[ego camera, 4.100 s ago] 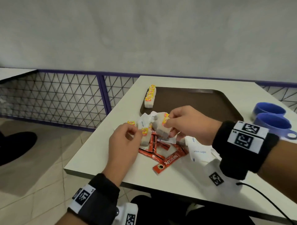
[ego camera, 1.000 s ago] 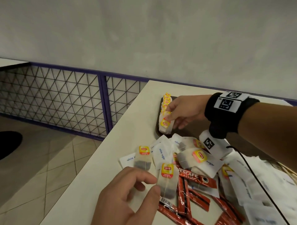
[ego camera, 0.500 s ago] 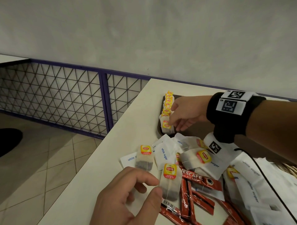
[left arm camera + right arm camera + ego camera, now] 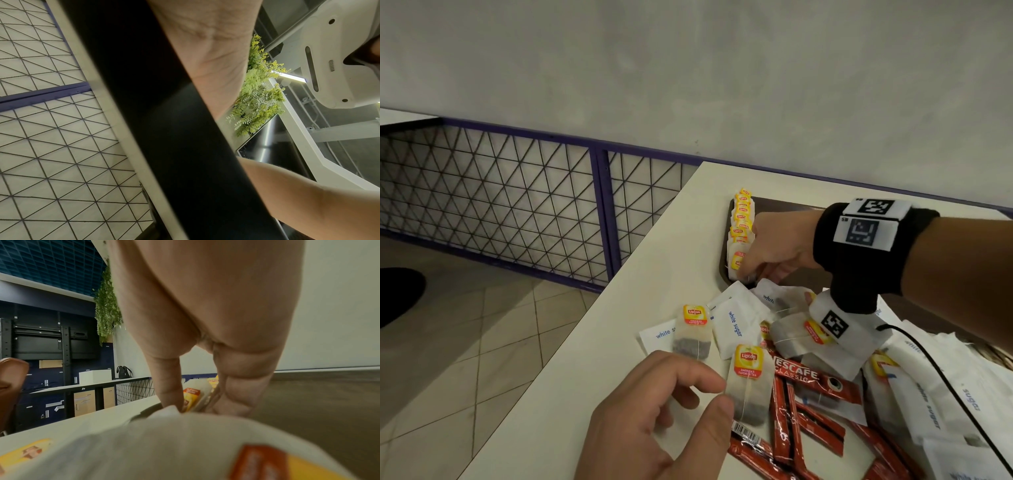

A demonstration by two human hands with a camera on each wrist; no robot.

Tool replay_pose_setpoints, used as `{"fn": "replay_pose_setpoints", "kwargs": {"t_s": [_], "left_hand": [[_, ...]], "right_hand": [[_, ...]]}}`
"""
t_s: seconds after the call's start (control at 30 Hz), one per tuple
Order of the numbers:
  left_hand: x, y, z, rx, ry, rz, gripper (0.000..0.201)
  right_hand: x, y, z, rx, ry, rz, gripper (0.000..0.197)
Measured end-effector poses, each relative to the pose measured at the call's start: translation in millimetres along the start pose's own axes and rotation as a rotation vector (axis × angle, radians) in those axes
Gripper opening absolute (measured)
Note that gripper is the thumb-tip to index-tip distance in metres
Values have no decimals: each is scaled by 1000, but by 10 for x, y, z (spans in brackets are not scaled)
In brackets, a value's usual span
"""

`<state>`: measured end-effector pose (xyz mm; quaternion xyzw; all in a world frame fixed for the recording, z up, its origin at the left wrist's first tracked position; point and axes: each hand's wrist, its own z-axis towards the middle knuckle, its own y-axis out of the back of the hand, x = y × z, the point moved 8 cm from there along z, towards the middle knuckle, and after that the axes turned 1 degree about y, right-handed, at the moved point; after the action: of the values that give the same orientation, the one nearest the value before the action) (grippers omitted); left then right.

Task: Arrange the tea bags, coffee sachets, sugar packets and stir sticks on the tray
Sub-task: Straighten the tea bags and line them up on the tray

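A brown tray [image 4: 784, 202] lies at the table's far side with a row of Lipton tea bags [image 4: 742, 214] standing along its left edge. My right hand [image 4: 748, 270] is at the near end of that row, thumb and fingers pinching the nearest tea bag [image 4: 192, 396]. My left hand [image 4: 722, 395] pinches the edge of another tea bag [image 4: 749, 380] above the loose pile. The pile holds red Nescafe coffee sachets [image 4: 808, 377], white sugar packets [image 4: 736, 325] and more tea bags [image 4: 693, 329]. The left wrist view shows no fingers.
The table's left edge [image 4: 585, 325] drops to a tiled floor. A purple-framed mesh railing [image 4: 599, 212] runs beside it. A black cable [image 4: 935, 370] trails from my right wrist across the packets. A grey wall stands behind.
My right hand has carried its tea bag from the pile to the tray and lowered it onto the near end of the row. The left hand keeps holding its tea bag.
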<state>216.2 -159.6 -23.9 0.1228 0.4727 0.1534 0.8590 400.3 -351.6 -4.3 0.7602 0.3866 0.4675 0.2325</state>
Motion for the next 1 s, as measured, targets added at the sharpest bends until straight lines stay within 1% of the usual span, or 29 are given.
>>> {"fn": "replay_pose_setpoints", "kwargs": {"t_s": [0.13,0.27,0.33,0.37,0.43,0.5,0.53,0.6,0.67,0.73,0.8,0.83,0.9,1.0], "left_hand": [[22,3,-9,-5,53,-35,22],[33,-10,-24,-14,103,-66,27],[35,0,-32,-15,133,-94,30],[39,7,-42,-17,149,-118,32],[50,20,-54,-26,177,-170,36],[52,56,-60,-69,200,-265,32],[50,73,-62,-89,223,-328,26],[22,108,-70,-105,261,-407,16],[-68,155,-81,-105,252,-419,15],[-260,180,-84,-61,215,-415,20],[-521,136,-99,31,158,-432,33],[-638,97,-112,80,149,-454,35],[-821,-13,-151,173,156,-487,29],[-990,-159,-260,249,173,-541,25]], "right_hand": [[-38,30,34,-21,12,6,34],[9,98,-100,-100,58,0,40],[60,181,-192,-167,116,22,63],[107,230,-263,-205,162,34,69],[231,316,-469,-272,270,40,66],[344,364,-769,-300,365,51,56],[379,363,-937,-290,402,60,52],[401,281,-1294,-206,468,81,45],[358,124,-1656,-84,511,92,42],[256,-50,-1957,37,519,105,44],[136,-202,-2189,135,509,123,49],[77,-265,-2281,168,505,142,50],[-22,-343,-2438,189,512,169,50],[-172,-376,-2669,134,544,246,49]]}}
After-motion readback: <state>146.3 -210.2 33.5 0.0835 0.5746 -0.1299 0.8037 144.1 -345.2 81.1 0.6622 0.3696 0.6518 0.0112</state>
